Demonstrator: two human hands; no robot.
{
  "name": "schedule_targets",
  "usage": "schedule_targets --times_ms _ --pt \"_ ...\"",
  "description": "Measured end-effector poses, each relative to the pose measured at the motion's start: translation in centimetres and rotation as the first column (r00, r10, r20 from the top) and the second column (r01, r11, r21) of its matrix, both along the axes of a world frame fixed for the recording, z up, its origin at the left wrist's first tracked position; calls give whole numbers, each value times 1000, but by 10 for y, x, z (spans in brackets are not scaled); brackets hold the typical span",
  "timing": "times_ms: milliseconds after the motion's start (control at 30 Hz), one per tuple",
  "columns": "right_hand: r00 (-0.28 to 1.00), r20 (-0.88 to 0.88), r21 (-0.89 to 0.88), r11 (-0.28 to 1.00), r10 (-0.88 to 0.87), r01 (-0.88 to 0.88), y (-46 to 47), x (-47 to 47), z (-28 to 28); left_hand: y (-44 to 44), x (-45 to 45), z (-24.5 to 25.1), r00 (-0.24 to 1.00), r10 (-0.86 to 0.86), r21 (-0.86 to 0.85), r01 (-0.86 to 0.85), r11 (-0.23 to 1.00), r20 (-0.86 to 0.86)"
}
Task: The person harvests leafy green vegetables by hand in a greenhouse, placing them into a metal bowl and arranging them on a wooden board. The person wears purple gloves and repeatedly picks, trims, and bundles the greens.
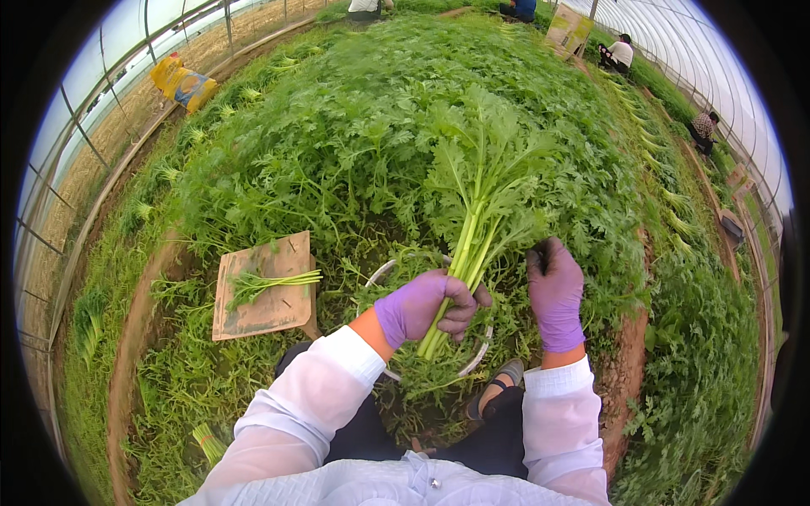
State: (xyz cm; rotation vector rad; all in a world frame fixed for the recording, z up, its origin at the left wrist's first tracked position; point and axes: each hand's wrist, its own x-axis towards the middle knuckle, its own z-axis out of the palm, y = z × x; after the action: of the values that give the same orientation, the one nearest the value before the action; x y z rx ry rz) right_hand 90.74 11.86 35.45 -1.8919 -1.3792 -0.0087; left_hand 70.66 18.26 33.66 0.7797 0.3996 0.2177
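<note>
My left hand, in a purple glove, is closed around the stems of a bunch of leafy greens, whose leaves point away from me. Below the bunch is a round, white-rimmed container with loose leaves and stems in and over it. To the right of the bunch, my gloved right hand has its fingers curled in, dark with dirt at the tips; whether it holds anything small cannot be seen. On the left, a few cut stems with leaves lie on a flat tan board.
Dense uncut greens stand ahead. A banded bunch lies at the lower left; more cut bunches line both sides. A yellow sack is at the upper left, a carton at the upper right. Several people crouch farther off, one in white.
</note>
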Motion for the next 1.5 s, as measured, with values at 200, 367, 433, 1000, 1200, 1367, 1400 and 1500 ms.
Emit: schedule_targets --times_ms 200,367,433,1000,1200,1367,1400,1500 --pt "837 -496 184 970 231 -159 -6 -15 10 -1 -3 1 989 82 76 -73 994 -126" --pt "674 -687 153 961 272 -232 6 -45 -7 -7 3 1 986 49 146 -26 989 -161" --pt "524 -809 208 963 268 -172 11 -40 -10 -8 2 1 991 7 98 6 995 -132" --pt "754 627 -245 968 195 -47 21 29 -87 -16 6 -7 854 114 555 224 801 -508" --pt "209 -941 318 907 267 275 8 116 -60 8 -7 -25 829 214 581 156 799 -517" --pt "531 -843 100 945 -86 312 -7 86 -14 24 -19 -28 912 410 26 -410 912 8" --pt "563 -827 75 991 -2 113 -5 67 -14 24 -15 -28 881 464 -51 -461 886 91" --pt "541 -809 -18 912 227 -410 -1 4 -26 16 2 -27 754 608 -45 -618 785 248"
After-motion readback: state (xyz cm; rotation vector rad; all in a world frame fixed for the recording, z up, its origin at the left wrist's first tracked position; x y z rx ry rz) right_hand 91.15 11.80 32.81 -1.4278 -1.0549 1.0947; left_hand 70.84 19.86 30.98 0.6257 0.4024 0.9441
